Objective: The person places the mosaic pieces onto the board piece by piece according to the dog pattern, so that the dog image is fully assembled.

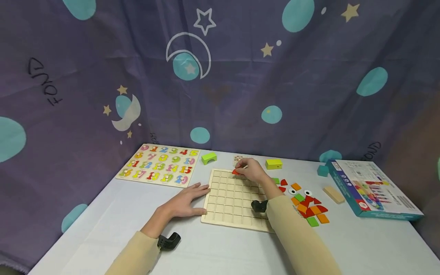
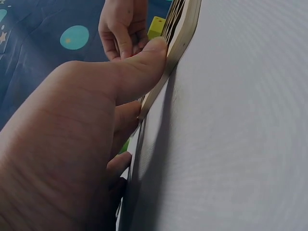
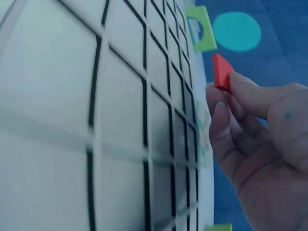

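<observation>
A wooden grid board (image 1: 225, 198) with square cells lies flat on the white table. My left hand (image 1: 183, 200) rests at the board's left edge, fingers spread, thumb and fingertips touching the rim. In the left wrist view the thumb (image 2: 139, 67) lies along the board's side. My right hand (image 1: 253, 170) is over the far part of the board. Between its thumb and fingers it pinches a red quarter-circle tile (image 3: 222, 72), held above the grid. A small patterned card (image 1: 237, 159) lies just beyond the board, partly behind the right hand.
Right of the board lie several red, orange and green tiles (image 1: 313, 222) and two eye pieces (image 1: 308, 193). A number puzzle (image 1: 161, 167) stands at left. Green blocks (image 1: 209, 158), a teal cube (image 1: 322, 170), a wooden block (image 1: 334, 194) and a box (image 1: 378, 191) surround the area.
</observation>
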Available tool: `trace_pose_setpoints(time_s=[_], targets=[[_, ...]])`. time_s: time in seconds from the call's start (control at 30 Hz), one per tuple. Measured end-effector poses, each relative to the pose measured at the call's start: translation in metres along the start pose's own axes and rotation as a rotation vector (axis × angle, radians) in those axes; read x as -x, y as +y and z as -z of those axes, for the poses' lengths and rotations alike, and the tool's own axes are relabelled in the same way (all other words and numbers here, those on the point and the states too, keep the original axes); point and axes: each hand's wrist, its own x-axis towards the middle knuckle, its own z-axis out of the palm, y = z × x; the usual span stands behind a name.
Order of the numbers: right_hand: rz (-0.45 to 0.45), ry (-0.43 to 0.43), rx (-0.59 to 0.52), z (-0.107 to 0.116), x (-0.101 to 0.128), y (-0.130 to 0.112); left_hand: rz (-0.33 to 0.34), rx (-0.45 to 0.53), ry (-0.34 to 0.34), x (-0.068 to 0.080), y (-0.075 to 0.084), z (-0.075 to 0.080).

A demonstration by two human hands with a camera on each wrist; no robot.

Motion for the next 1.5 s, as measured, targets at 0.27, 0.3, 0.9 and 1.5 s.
trace_pose_setpoints(time_s=[0.27, 0.3, 0.9, 1.5], targets=[[0.017, 0.033, 0.031, -0.031, -0.014, -0.004, 0.016, 0.027, 0.010, -0.001, 0.001, 0.000], [0.011, 0.039, 0.036, -0.034, -0.015, -0.004, 0.018, 0.034, 0.008, -0.001, 0.002, 0.000], [0.029, 0.051, 0.224, -0.046, -0.021, -0.009, 0.033, 0.030, 0.001, -0.003, 0.001, -0.002], [0.049, -0.072, 0.133, -0.010, -0.006, -0.002, 0.021, 0.043, 0.010, -0.002, 0.002, -0.001]])
